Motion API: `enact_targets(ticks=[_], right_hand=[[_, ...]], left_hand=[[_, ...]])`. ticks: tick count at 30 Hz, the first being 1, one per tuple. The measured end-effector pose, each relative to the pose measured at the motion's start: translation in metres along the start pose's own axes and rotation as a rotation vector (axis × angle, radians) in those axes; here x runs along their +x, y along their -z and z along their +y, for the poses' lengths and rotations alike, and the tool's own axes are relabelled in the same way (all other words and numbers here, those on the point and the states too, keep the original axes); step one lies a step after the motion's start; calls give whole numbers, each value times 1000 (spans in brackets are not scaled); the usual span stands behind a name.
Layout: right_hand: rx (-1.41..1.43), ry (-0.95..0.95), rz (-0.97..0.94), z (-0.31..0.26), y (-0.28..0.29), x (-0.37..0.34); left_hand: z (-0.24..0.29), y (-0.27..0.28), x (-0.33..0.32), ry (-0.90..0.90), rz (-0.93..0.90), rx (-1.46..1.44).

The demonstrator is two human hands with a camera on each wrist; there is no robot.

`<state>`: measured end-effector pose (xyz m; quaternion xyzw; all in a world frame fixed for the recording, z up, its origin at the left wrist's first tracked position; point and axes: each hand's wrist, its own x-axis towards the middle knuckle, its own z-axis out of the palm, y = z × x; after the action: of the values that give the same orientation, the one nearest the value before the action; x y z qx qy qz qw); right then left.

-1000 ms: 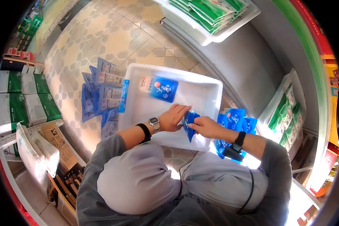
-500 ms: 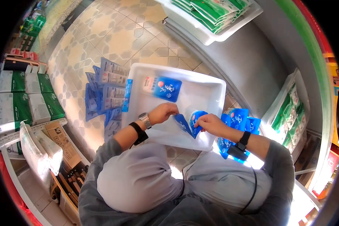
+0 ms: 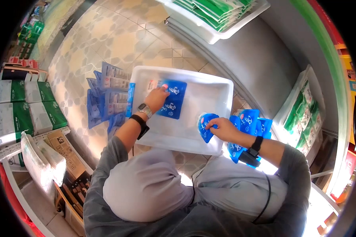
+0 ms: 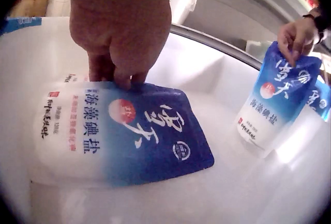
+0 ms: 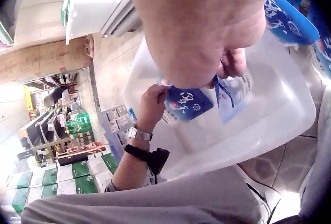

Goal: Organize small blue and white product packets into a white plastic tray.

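There are two hands [image 3: 156, 99], two pouches [image 3: 172, 109] inside one tub [image 3: 207, 93] and one hanging pouch [image 3: 204, 130].

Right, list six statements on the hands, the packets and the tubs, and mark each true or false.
1. The right hand pinches a blue packet. True.
2. That packet lies flat on the floor of the tub. False: it is held up by its dark blue end.
3. The left wrist wears a silver watch. True.
4. The left hand touches nothing. False: it touches a second packet, inside the white tub.
5. Blue packets sit outside the tub on one side only. False: there is a left group and a right group.
6. Another tub holds green packets. True.
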<state>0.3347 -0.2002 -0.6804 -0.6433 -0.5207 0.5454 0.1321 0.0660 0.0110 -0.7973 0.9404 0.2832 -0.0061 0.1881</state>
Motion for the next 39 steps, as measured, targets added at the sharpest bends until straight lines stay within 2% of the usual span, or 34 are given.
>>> enact_targets(ticks=[2, 5, 8, 11, 14, 17, 18, 21, 22, 25, 28, 33, 34, 37, 38, 39], right_hand=[[13, 12, 58, 6, -3, -3], [30, 5, 69, 8, -3, -4], [32, -20, 64, 7, -5, -1], [23, -47, 57, 5, -6, 1], [42, -22, 39, 5, -6, 5], [69, 19, -51, -9, -1, 5], [79, 30, -93, -15, -2, 5], [394, 158, -225, -15, -21, 22], [446, 222, -257, -30, -19, 20], [468, 101, -352, -33, -17, 26], [787, -45, -385, -37, -23, 25], [590, -161, -333, -15, -23, 20], [541, -188, -313, -7, -21, 16], [367, -330, -426, 13, -7, 4], [296, -305, -444, 27, -8, -1], [219, -347, -490, 22, 1, -10]], left_hand=[[0, -6, -7, 45, 69, -25], [6, -6, -18, 151, -12, -45], [7, -8, -28, 111, 53, -46], [3, -7, -31, 106, -70, -46], [4, -25, -48, 75, 123, 31], [28, -5, -54, 68, -46, -279], [43, 9, -55, -39, -43, -358], [109, 64, -56, -300, -59, -561], [119, 67, -55, -334, -31, -596], [119, 57, -56, -295, 55, -632], [105, 47, -60, -228, 27, -479], [66, 27, -69, -131, -159, -106], [58, 20, -71, -78, -295, -27], [45, 10, -84, -48, -361, 22], [44, 7, -86, -8, -411, -1], [45, 9, -87, -13, -373, 12]])
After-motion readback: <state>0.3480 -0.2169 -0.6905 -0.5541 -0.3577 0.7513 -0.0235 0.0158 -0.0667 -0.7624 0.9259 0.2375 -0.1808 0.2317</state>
